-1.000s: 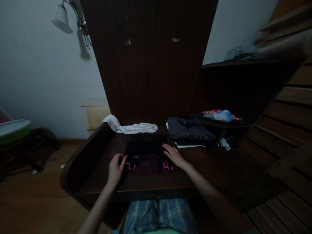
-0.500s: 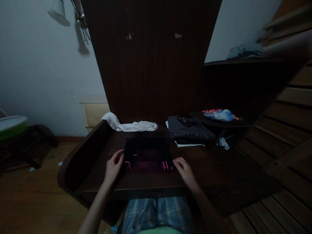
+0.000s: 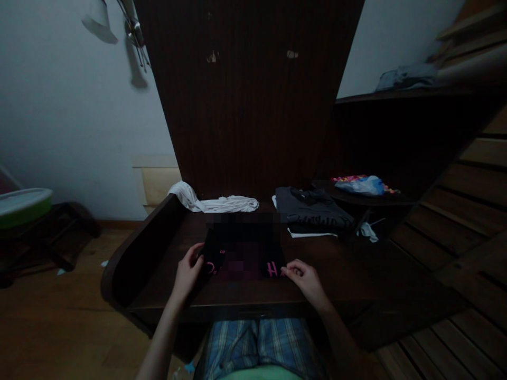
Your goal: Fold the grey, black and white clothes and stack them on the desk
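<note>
A black garment with pink lettering (image 3: 273, 269) lies folded on the dark wooden tabletop in front of me. A blurred patch covers its middle, so its exact kind cannot be made out. At its left edge my left hand (image 3: 188, 270) has thumb and fingers closed on the cloth. My right hand (image 3: 304, 278) pinches the lower right corner, near the pink letters. Behind the garment, a crumpled white cloth (image 3: 227, 204) stretches along the back of the table. To the right sits a stack of folded clothes, with a dark grey shirt (image 3: 311, 207) on top.
The dark tabletop (image 3: 340, 269) has a raised curved side (image 3: 130, 258) on the left. A plastic bag (image 3: 362, 186) rests on a low shelf at the right. Farther left, a green basin (image 3: 26, 208) stands on a dark stool. Wooden slats (image 3: 455, 200) rise at the right.
The view has shifted slightly, moving the scene a little to the right. My right hand's fingers have drawn tighter at the garment's corner. The garment stays in about the same place.
</note>
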`<state>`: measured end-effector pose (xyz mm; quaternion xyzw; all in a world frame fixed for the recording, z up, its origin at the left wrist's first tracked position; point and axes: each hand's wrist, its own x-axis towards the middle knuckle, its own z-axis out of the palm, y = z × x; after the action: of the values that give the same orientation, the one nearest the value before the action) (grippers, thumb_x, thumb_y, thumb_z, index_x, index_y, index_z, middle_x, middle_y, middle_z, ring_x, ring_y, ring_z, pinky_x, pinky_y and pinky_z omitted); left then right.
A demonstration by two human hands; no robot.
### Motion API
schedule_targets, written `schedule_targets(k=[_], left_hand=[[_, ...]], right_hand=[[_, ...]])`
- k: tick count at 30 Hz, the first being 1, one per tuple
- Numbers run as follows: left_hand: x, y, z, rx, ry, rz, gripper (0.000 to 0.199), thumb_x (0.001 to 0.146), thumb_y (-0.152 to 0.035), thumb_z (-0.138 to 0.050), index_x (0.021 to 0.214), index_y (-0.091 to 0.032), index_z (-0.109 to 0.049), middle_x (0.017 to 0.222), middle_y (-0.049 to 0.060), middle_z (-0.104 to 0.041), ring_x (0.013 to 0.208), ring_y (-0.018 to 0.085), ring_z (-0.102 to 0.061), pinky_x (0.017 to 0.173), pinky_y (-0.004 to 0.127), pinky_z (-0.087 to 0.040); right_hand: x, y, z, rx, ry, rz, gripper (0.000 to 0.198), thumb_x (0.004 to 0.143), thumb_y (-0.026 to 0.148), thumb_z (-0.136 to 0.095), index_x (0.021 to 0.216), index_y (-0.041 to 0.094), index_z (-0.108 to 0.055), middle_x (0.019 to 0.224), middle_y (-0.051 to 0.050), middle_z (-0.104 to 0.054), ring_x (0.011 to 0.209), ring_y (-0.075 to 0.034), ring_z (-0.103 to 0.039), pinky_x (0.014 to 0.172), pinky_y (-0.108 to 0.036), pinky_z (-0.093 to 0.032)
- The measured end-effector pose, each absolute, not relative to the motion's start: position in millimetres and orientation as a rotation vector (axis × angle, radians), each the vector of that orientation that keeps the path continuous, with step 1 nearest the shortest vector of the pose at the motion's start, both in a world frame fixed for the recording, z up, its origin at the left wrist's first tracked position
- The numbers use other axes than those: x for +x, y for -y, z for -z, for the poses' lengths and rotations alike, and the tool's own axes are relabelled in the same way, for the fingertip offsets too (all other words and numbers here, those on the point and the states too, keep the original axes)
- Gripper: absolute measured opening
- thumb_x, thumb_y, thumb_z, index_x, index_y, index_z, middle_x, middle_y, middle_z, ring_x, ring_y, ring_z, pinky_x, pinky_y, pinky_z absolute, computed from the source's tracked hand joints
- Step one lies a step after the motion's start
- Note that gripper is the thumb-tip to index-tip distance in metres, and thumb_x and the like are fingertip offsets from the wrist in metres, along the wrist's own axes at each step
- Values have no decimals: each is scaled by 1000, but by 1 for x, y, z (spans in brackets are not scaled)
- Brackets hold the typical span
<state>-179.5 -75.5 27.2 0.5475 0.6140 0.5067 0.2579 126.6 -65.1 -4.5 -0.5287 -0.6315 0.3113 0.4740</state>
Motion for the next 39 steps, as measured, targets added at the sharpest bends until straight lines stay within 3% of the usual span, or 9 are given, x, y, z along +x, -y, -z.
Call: schedule_targets(k=[3, 7, 12, 20, 30, 39], left_hand=[[-178, 80, -26, 1526, -1593, -1401, 42, 71, -39, -53, 106, -16, -56, 98, 6, -63, 87, 20, -58, 76, 29, -45], [-179, 90, -25, 1418, -1460, -1287, 51, 70, -42, -55, 114, -16, -50, 74, 1, -62, 69, 17, -59, 61, 25, -45], [-180, 99, -30, 1259, -1368, -1256, 54, 64, -39, -61, 113, -17, -50, 76, 1, -61, 71, 17, -58, 61, 24, -44], [-179, 94, -27, 1162, -1368, -1280, 57, 58, -38, -67, 109, -16, -53, 63, -4, -57, 57, 11, -54, 53, 20, -40], [-185, 88, -22, 1096, -1407, -1342, 70, 48, -49, -72, 106, -13, -56, 69, 3, -67, 64, 18, -62, 57, 25, -47], [-184, 90, -27, 1056, -1436, -1366, 68, 46, -48, -74, 102, -13, -56, 65, 2, -67, 61, 18, -63, 55, 25, -47]], right_hand=[[130, 63, 9, -1291, 1437, -747, 39, 63, 56, -58, 55, 18, -56, 56, 0, -52, 52, -12, -45, 51, -25, -36], [134, 58, 13, -1254, 1268, -835, 43, 58, 61, -61, 60, 19, -52, 59, -1, -54, 57, -15, -52, 55, -27, -41], [136, 56, 13, -1149, 1180, -952, 51, 49, 58, -68, 82, 22, -52, 70, -2, -59, 68, -18, -57, 64, -31, -46], [142, 62, 4, -1116, 1351, -1259, 58, 61, 48, -64, 111, 23, -48, 91, -6, -66, 88, -23, -61, 79, -36, -44], [139, 56, 6, -1234, 1273, -1155, 49, 50, 48, -71, 87, 21, -58, 59, 1, -63, 61, -21, -61, 60, -33, -45], [138, 59, 3, -1152, 1139, -1202, 47, 49, 45, -74, 83, 21, -52, 67, -2, -65, 63, -20, -61, 60, -31, -46]])
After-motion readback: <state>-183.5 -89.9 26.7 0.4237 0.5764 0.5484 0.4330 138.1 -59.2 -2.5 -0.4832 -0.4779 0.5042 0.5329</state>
